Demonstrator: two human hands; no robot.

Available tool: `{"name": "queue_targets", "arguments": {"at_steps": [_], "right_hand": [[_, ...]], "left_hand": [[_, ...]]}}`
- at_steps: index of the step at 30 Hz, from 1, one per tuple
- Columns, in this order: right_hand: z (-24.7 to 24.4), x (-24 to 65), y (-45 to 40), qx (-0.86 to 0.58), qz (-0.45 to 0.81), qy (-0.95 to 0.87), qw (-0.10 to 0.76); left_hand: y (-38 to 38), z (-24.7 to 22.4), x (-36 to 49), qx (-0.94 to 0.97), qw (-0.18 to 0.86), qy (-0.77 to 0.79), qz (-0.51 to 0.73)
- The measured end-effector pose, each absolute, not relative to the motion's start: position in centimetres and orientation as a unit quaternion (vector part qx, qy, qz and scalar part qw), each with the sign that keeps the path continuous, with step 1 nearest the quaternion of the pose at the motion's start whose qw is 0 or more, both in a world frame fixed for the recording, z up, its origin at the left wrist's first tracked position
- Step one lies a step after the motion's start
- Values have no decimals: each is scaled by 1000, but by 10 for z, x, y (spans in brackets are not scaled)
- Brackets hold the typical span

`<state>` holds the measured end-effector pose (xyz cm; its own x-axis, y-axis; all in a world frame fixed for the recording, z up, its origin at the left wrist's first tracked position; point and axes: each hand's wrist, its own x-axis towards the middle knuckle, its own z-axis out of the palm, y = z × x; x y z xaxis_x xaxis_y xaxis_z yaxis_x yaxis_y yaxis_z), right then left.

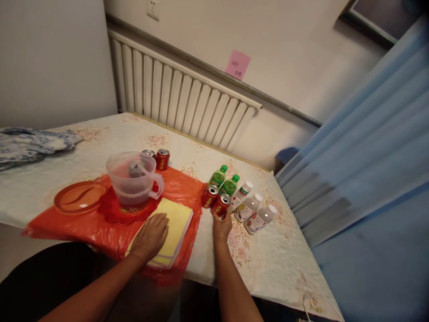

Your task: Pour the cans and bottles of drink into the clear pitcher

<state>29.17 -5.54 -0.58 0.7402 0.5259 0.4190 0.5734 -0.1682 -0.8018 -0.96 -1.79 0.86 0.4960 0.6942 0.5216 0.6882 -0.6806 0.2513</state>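
My left hand (150, 235) lies flat, palm down, on a folded yellow cloth (176, 219). Beneath the cloth spreads a red plastic bag (181, 185). With my right hand (222, 228) I grip the lower part of a red drink can (221, 205); the thumb and some fingers wrap its near side. A second red can (210, 197) stands just left of it. Behind these are two green-capped bottles (217, 177). To the right, several white-capped clear bottles (248, 208) stand in a slanting row.
A clear plastic measuring jug (130, 181) sits on a red scalloped tray (115, 213), beside an orange-brown plate (80, 197). Two more cans (162, 160) stand behind the jug. Patterned fabric (33, 145) lies far left. A radiator (184, 91) and blue curtain (362, 147) border the table.
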Motion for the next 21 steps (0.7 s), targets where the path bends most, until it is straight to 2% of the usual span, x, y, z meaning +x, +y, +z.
{"name": "queue_targets", "arguments": {"at_steps": [21], "right_hand": [[-2, 286, -57, -770, -4, -322, 551]], "left_hand": [[-21, 7, -8, 861, 2, 404, 308]]}}
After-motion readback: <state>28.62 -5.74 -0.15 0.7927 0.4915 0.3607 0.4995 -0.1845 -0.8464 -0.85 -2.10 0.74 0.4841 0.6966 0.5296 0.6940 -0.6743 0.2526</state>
